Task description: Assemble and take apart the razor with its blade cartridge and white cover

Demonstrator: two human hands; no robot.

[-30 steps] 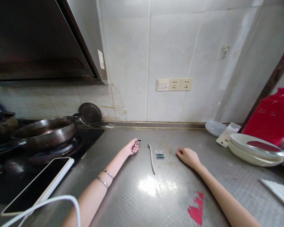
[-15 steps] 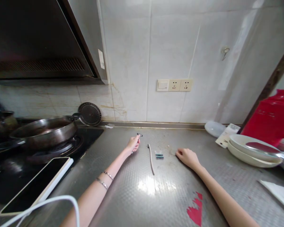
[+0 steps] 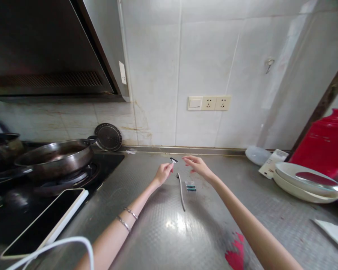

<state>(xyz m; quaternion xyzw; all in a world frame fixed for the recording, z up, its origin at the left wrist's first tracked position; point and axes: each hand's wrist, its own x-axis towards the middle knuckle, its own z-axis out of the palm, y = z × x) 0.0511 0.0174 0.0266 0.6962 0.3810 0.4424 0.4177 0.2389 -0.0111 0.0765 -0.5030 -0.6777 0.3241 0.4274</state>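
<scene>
My left hand (image 3: 163,174) is closed around the handle of a razor, whose black-and-silver head (image 3: 173,160) sticks out past the fingertips. Just right of the razor head, my right hand (image 3: 197,165) hovers with thumb and fingers apart and nothing in them. A thin pale grey stick with a dark tip (image 3: 181,193) lies on the steel counter below and between the hands. Beside it rests a small clear case (image 3: 190,186) holding dark and blue-green strips that look like razor cartridges.
A phone (image 3: 45,221) with a white cable (image 3: 73,237) lies at the left by the stove. A pan (image 3: 56,155) stands on the burner. Stacked dishes (image 3: 304,185) and a red thermos (image 3: 321,146) stand at right. Red torn film (image 3: 236,253) marks the front.
My right hand has risen from the counter and moved left and away from me, its fingers opening beside the razor head. My left hand has shifted slightly right, turning the razor.
</scene>
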